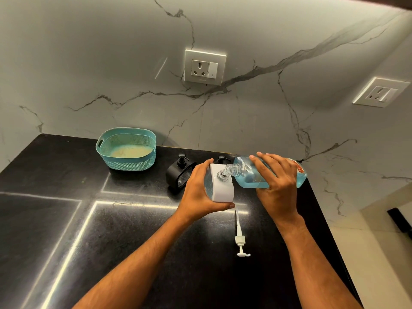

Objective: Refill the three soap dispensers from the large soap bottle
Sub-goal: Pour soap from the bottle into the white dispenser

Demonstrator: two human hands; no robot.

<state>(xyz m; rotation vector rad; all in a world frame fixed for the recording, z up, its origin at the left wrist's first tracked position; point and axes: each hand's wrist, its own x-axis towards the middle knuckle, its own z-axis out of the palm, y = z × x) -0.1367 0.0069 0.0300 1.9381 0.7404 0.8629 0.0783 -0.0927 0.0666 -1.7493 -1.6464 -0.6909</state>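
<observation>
My left hand (200,190) grips a white soap dispenser (221,188) with its top open, held above the black counter. My right hand (276,179) holds the large clear soap bottle (247,175) tipped on its side, blue liquid inside, its threaded neck resting at the dispenser's opening. The dispenser's white pump (240,238) lies loose on the counter just in front. A black dispenser (181,172) with its pump on stands behind my left hand. The black pump head of another dispenser (221,159) shows behind the white one; its body is hidden.
A teal perforated basket (127,148) sits at the back left against the marble wall. The black counter (111,241) ends at its right edge near my right forearm, with floor below. Two wall sockets (205,66) are on the wall.
</observation>
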